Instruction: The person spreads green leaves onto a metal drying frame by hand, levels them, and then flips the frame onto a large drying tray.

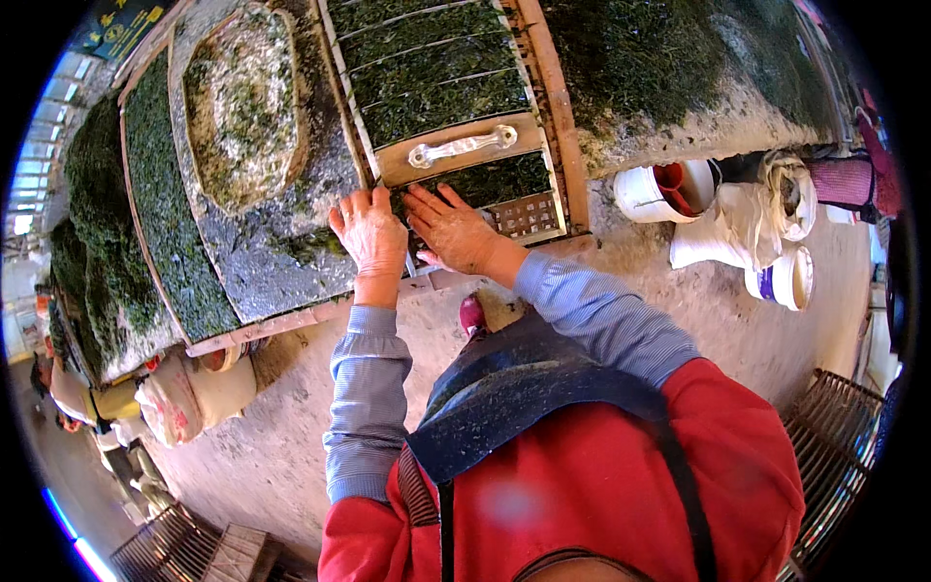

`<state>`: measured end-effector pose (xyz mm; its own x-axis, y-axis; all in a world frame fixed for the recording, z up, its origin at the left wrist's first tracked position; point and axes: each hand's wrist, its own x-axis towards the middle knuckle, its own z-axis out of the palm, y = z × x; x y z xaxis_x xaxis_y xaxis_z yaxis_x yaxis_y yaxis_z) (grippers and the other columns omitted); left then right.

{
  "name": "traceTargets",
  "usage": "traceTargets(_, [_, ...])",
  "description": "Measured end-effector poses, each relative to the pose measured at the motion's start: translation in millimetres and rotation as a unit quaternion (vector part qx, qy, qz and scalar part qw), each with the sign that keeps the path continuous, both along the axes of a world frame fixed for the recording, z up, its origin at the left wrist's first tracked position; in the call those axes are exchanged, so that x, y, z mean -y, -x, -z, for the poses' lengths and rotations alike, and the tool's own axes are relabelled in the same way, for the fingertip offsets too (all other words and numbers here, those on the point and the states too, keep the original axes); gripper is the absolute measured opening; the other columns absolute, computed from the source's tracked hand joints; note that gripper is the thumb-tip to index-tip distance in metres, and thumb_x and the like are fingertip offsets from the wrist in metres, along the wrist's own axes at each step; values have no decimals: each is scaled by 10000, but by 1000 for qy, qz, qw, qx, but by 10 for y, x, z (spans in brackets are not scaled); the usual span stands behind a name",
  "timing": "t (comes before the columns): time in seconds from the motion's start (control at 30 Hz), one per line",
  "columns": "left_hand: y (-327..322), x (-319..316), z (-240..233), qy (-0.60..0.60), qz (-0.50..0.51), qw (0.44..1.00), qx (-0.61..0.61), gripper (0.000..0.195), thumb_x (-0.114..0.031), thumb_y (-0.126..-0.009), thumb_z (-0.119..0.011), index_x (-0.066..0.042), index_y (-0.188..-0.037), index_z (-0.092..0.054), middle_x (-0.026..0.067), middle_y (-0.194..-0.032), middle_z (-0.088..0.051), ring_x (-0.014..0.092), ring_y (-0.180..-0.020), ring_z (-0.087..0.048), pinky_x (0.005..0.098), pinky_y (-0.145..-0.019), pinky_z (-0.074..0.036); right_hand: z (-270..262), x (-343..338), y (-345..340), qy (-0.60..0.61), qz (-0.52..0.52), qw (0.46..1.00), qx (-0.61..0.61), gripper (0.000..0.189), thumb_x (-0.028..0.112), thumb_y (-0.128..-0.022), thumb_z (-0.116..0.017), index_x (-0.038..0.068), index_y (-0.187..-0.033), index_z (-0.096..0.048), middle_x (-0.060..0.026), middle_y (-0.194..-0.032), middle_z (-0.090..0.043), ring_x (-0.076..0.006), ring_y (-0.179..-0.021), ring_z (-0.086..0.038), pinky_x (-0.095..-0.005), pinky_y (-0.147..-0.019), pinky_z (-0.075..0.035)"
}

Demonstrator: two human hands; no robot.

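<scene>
A rectangular frame (560,211) with thin white crossbars lies in front of me, packed with dark green shredded plant material (436,80). Across it sits a wooden board (393,164) fitted with a clear, faceted handle (462,148). My right hand (458,231) reaches over the frame's near left corner, its spread fingertips on the green strip below the board. Beside it, my left hand (374,231) rests palm down at the frame's left edge, fingers slightly apart. Neither hand appears to grip anything. Under the right hand, the frame's corner is partly hidden.
Left of the frame lies a shallow oval basin (244,109) with white and green residue. Green material is heaped at far left (102,174) and right (640,58). White buckets (640,196) and a pale sack (716,225) stand right; slatted racks (833,429) lie behind.
</scene>
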<state>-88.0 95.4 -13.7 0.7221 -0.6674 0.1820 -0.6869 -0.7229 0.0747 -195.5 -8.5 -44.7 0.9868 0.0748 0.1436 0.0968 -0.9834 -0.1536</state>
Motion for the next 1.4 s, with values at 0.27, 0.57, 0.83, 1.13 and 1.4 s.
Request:
traceTargets(0.27, [543,892,17,-27,133,991,11,185,-152,-736,-555,-64,-897,-572,131,-864,-617,296,-788,-644,417,-625,-523,215,80,105,-113,19,989,-96,483,287,-869,-518,141,-1316,-410,-55,-1356,-408,-233,-1230,-380,-383,-1069,-256])
traceTargets(0.57, [828,954,-349,103,368,924,23,293,-109,-738,-549,-136,-1025,-595,43,-1017,-582,258,-1017,-540,451,-861,-428,266,19,71,0,91,995,-45,316,254,-869,-491,109,-1148,-522,-63,-1174,-519,-220,-1099,-490,-383,-947,-368])
traceTargets(0.83, [202,-32,453,313,9,948,-55,186,-127,-725,-716,-166,-906,-727,49,-1345,-453,359,-1282,-293,426,-1060,-250,35,137,49,-74,-3,997,-6,230,229,-823,-490,107,-960,-629,-27,-929,-632,-203,-919,-603,-409,-838,-435])
traceTargets(1.13, [201,11,525,259,5,966,4,197,-88,-702,-713,-192,-868,-737,61,-1310,-482,351,-1266,-322,436,-1049,-244,7,623,460,-122,4,989,89,349,204,-791,-584,99,-1124,-590,-30,-1020,-622,-195,-983,-561,-340,-819,-471])
traceTargets(1.4, [368,150,246,277,31,960,-25,430,128,-655,-457,-27,-1007,-649,175,-1268,-472,350,-1166,-436,399,-998,-341,144,809,477,-117,164,953,224,118,173,-756,-618,73,-796,-667,-67,-756,-613,-263,-849,-572,-405,-720,-487])
